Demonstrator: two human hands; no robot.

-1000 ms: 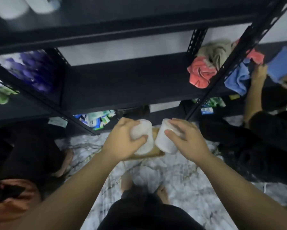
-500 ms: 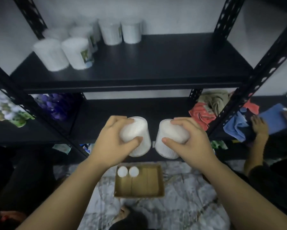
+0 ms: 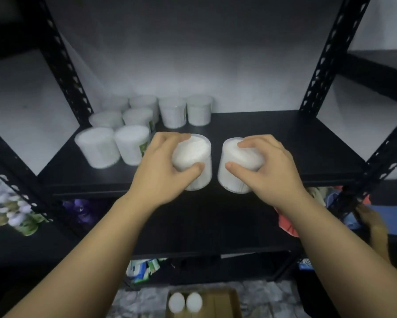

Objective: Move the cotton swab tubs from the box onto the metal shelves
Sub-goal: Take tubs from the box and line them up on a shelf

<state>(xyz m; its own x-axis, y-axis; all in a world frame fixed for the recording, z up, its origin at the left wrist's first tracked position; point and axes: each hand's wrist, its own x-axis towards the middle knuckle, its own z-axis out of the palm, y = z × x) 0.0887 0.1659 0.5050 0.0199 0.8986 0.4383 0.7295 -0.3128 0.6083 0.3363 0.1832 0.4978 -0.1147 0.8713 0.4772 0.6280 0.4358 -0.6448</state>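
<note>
Both our grips are full: our left hand (image 3: 163, 171) wraps a cotton swab tub (image 3: 194, 160) from above, thumb on its near side and fingers over the far rim, and our right hand (image 3: 265, 167) holds a second tub (image 3: 237, 164) the same way. We carry the two tubs side by side, close but apart, at the front edge of the upper black metal shelf (image 3: 273, 143); whether their bases touch it we cannot tell. Eight more tubs (image 3: 133, 125) stand clustered at the shelf's back left corner, the front two nearest the left edge, one of them with a small green label. Below, on the floor, the cardboard box (image 3: 215, 301) shows two remaining tubs (image 3: 185, 302) standing together at its left end. Perforated black uprights (image 3: 325, 58) frame the shelf on either side. On the lower shelf to the right lie red and blue cloths (image 3: 289, 226), partly hidden by our right forearm, and another person's hand (image 3: 374, 223) reaches in by them at the right edge of view.
</note>
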